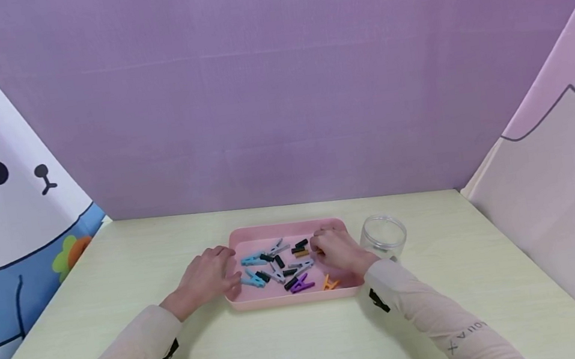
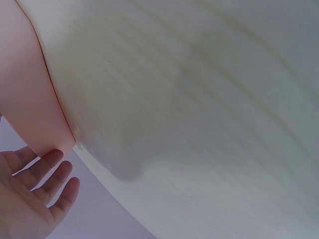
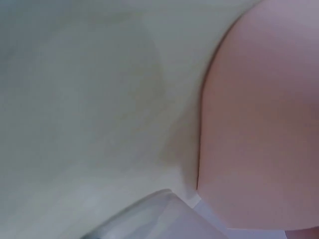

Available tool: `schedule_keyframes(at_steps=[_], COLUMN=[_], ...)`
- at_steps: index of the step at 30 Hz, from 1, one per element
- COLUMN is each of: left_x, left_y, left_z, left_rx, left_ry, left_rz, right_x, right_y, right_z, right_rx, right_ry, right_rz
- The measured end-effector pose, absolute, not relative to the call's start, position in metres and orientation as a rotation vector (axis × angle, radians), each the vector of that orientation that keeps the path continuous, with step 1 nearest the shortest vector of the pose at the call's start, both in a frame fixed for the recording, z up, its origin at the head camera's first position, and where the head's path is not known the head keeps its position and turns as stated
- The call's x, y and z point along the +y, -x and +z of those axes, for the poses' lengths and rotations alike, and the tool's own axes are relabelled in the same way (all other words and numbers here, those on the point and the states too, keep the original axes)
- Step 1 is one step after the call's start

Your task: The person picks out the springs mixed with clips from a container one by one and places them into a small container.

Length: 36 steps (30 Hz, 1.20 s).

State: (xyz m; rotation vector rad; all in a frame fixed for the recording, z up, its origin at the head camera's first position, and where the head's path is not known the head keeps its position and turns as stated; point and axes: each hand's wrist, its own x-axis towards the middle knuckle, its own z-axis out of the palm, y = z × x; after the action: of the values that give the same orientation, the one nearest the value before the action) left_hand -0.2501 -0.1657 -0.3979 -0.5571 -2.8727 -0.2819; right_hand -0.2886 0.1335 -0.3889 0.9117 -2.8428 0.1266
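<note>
Steadying the pink tray (image 1: 283, 228) at its nine o'clock edge, the left hand (image 1: 208, 278) lies open; the right hand (image 1: 336, 252) should pinch one clip (image 1: 301, 252) cleanly, though its grip is unclear.

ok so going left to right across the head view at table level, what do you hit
left hand → blue clothespins → purple clothespin → right hand → clear glass jar
</note>
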Motion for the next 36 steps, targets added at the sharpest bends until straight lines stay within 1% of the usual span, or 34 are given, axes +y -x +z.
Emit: schedule_keyframes(at_steps=[10, 19, 36], left_x=[-0.166, -0.166, -0.167], left_y=[0.251, 0.251, 0.252], left_z=[-0.398, -0.398, -0.400], left_rx=[-2.872, -2.872, -2.860], left_ry=[0.560, 0.556, 0.569], left_rz=[-0.283, -0.290, -0.291], right_x=[0.133, 0.132, 0.141], right_y=[0.289, 0.284, 0.271], right_z=[-0.384, -0.373, -0.331], right_rx=[-2.811, -2.681, -2.590], right_ry=[-0.900, -0.987, -1.029], right_rz=[0.152, 0.098, 0.186])
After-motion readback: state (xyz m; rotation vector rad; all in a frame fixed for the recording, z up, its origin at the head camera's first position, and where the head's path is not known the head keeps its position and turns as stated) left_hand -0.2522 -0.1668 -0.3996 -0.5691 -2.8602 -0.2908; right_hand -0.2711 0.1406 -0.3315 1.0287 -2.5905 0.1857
